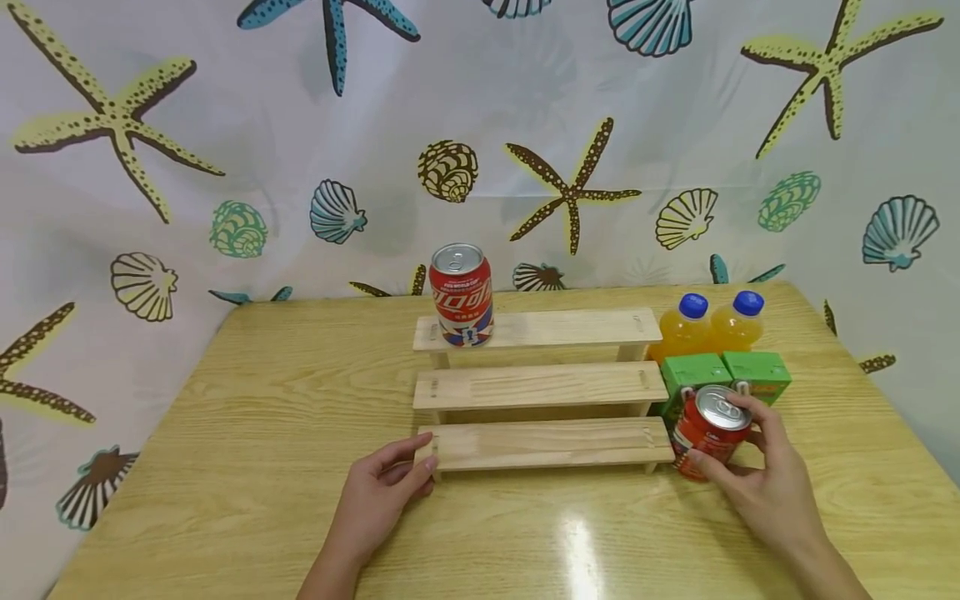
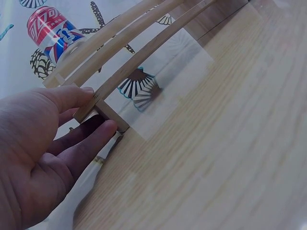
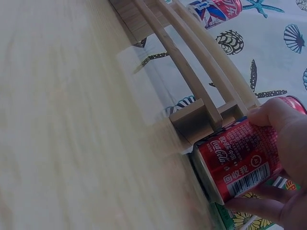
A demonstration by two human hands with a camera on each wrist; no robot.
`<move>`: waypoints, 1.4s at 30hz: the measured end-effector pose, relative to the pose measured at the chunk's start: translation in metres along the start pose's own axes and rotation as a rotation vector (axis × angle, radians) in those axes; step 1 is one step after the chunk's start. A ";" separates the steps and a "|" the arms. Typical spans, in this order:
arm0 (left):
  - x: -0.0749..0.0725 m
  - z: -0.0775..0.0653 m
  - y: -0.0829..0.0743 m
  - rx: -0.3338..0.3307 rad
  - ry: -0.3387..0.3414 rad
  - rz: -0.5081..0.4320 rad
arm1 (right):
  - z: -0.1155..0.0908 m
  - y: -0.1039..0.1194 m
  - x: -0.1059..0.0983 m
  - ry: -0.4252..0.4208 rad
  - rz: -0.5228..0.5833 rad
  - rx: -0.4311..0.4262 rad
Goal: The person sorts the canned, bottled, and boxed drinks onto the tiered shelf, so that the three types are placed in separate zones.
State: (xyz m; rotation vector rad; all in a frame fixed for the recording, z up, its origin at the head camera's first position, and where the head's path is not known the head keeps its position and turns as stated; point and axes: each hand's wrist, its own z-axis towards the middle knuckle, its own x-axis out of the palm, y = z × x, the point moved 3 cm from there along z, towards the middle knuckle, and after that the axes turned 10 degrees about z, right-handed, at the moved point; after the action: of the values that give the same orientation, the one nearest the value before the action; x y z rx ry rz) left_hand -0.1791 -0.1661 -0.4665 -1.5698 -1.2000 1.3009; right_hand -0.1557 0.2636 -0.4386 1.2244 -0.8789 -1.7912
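At the left end of the lowest board of a three-step wooden rack (image 1: pixel 540 446), my left hand (image 1: pixel 378 496) pinches the board's end between thumb and fingers, as the left wrist view also shows. My right hand (image 1: pixel 776 492) holds a red Coca-Cola can (image 1: pixel 711 440) beside the right end of that same board. This can tilts slightly, and its barcode side (image 3: pixel 240 160) faces the right wrist camera. Another red cola can (image 1: pixel 461 296) stands upright on the left end of the top step. The middle and lowest boards bear nothing.
Right of the rack, two green drink cartons (image 1: pixel 693 368) stand side by side, just behind the held can. Two orange juice bottles with blue caps (image 1: pixel 693 306) are behind them. A cloth with starfish and shells (image 1: pixel 375 133) hangs behind the wooden table (image 1: pixel 262 433).
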 end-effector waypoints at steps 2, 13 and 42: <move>-0.001 0.000 0.000 0.000 0.000 0.002 | 0.000 0.000 -0.001 -0.005 0.001 0.002; -0.001 0.002 0.002 0.003 0.004 0.001 | 0.002 0.004 -0.008 -0.024 -0.007 -0.060; -0.003 0.003 0.003 0.011 0.002 -0.019 | 0.009 0.032 -0.018 -0.091 -0.065 -0.151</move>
State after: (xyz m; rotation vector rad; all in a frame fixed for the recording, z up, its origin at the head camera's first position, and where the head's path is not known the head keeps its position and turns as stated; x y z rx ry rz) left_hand -0.1811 -0.1697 -0.4696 -1.5480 -1.2016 1.2914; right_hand -0.1527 0.2654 -0.4009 1.0939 -0.7467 -1.9411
